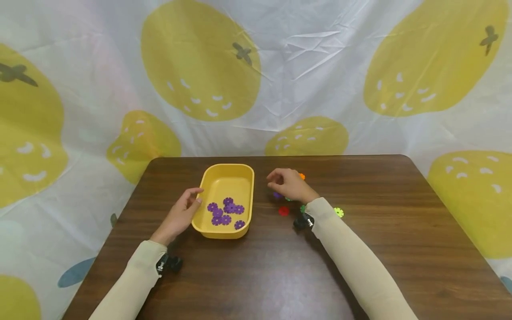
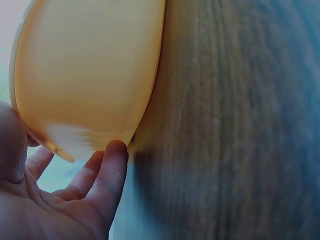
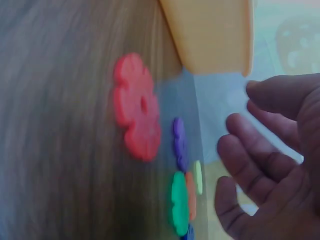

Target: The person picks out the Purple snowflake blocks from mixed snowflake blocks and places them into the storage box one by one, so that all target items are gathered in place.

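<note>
A yellow tray point(image 1: 232, 234) stands left of the table's middle, with several purple flower-shaped discs point(image 1: 230, 208) lying in its near half. At its left side is my left hand point(image 1: 181, 215), fingertips touching the outer wall in the left wrist view and thumb by the rim. My right hand point(image 1: 291, 184) hovers to the right of the tray, fingers loosely bent, nothing visible between them in the right wrist view. Beneath and around it lie a red disc point(image 1: 284, 211), a purple disc point(image 3: 180, 145), a green disc point(image 3: 180, 203) and an orange disc point(image 1: 302, 176), some partly hidden.
A yellow-green disc point(image 1: 338, 212) lies beside the right sleeve point(image 1: 352, 249). The brown wooden table point(image 1: 256, 284) ends at the back against a hanging cloth point(image 1: 320, 66) printed with lemons. Each wrist carries a small black camera point(image 1: 174, 264).
</note>
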Tool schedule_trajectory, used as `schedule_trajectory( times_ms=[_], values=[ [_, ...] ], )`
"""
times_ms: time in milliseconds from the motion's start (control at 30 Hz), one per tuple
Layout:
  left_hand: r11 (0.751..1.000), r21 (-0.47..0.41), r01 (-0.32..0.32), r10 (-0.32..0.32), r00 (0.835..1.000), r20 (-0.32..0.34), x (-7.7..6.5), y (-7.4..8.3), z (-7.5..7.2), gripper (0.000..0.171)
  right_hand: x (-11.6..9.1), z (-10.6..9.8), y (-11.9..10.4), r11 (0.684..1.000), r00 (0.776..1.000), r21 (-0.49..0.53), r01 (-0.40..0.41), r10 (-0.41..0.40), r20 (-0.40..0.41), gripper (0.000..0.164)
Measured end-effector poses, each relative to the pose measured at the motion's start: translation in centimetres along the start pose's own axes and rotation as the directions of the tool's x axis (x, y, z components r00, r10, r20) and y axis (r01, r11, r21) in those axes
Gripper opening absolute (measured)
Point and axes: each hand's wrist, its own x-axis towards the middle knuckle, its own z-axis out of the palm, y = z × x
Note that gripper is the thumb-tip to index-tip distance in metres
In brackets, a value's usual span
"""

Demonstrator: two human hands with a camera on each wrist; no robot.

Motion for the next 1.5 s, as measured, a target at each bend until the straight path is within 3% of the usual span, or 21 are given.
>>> schedule_trajectory(
  times_ms=[267, 600, 900, 1333, 1500],
  values=[
    [1.000, 0.009, 0.004, -0.004, 1.000, 0.013, 0.1, 0.0, 0.1, 0.044, -0.7, -0.6, 0.8, 0.996, 0.989, -0.071, -0.048, 0.058, 0.136, 0.033],
    [1.000, 0.007, 0.011, -0.011, 1.000, 0.011, 0.0, 0.3, -0.1, 0.044, -1.1, -1.1, 1.2, 0.991, 0.975, -0.112, -0.076, 0.097, 0.200, 0.033],
    [1.000, 0.019, 0.010, -0.010, 1.000, 0.005, 0.0, 0.2, -0.1, 0.044, -1.4, -1.1, 1.1, 0.988, 0.969, -0.103, -0.115, 0.134, 0.206, 0.023],
    [1.000, -0.003, -0.007, 0.007, 1.000, 0.022, -0.1, 0.5, 0.1, 0.046, -1.6, -1.1, 1.0, 0.991, 0.988, -0.119, -0.065, 0.080, 0.131, 0.016],
    [1.000, 0.014, -0.015, 0.015, 1.000, -0.002, -0.1, 0.5, -0.1, 0.045, -1.6, -1.1, 0.6, 0.992, 0.993, -0.118, -0.041, 0.054, 0.106, 0.021]
  ],
)
